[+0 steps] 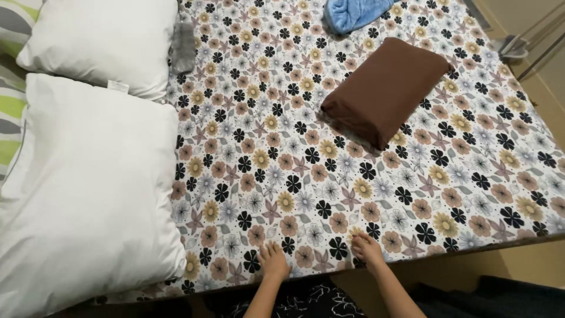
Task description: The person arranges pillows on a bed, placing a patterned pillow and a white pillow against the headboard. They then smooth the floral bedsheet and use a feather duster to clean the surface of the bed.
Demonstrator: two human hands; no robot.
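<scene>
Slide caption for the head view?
Both hands press flat on a floral bedsheet near two white pillows.

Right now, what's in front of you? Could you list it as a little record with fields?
surface: bed with flower-patterned sheet
left hand: flat on the sheet near the bed's front edge, holding nothing
right hand: flat on the sheet beside it, holding nothing
left side: two white pillows, a large one and a smaller one behind it
middle right: brown pillow, lying at an angle
far edge: blue cloth, bunched
by the smaller pillow: grey cloth
</scene>
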